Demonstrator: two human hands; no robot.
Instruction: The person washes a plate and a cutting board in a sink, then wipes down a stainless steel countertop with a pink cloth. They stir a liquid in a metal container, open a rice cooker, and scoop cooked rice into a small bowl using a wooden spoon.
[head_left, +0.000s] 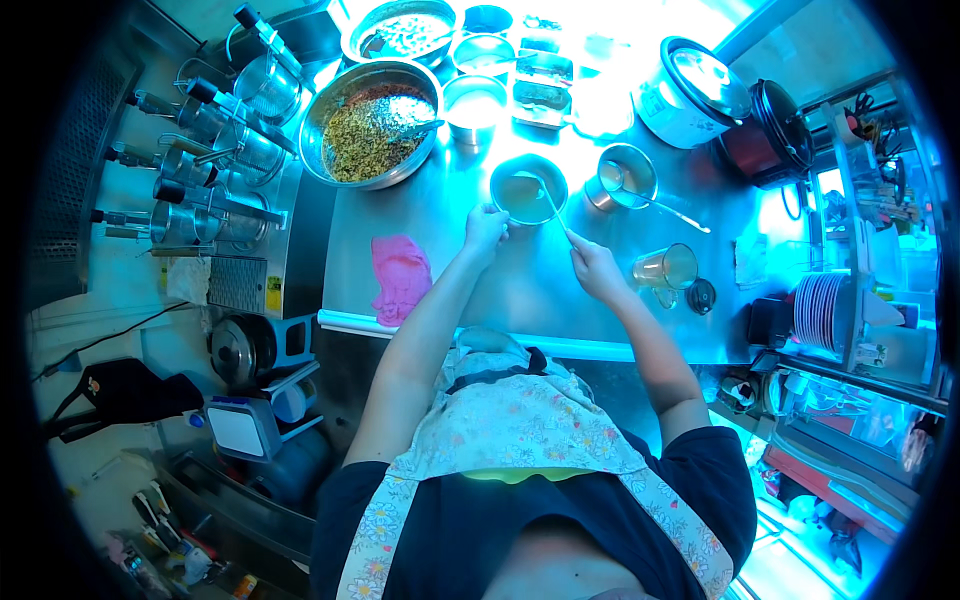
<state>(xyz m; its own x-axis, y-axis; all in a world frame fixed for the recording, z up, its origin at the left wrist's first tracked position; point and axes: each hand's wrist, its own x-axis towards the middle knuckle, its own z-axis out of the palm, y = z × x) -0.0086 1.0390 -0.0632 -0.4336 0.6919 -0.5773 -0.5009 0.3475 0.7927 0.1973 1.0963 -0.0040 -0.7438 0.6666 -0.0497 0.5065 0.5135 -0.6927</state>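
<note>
A round metal pot (496, 184) stands on the steel counter in front of me, with a brownish liquid inside. My left hand (486, 229) pinches its near-left rim. In my right hand (597, 264) is the handle of a long spoon (553, 205), whose bowl end reaches into the pot. To the right stands a metal container (600, 196) with a ladle (667, 211) leaning out of it. Nearer my right forearm is a clear measuring jug (666, 267), and a small black lid (701, 296) lies beside it.
A large steel bowl (311, 142) of chopped greenish food sits at the back left. Strainer baskets (251, 154) line the left side. A pink cloth (403, 281) lies on the counter (465, 300). A white rice cooker (671, 112) and a dark red cooker (757, 139) stand back right.
</note>
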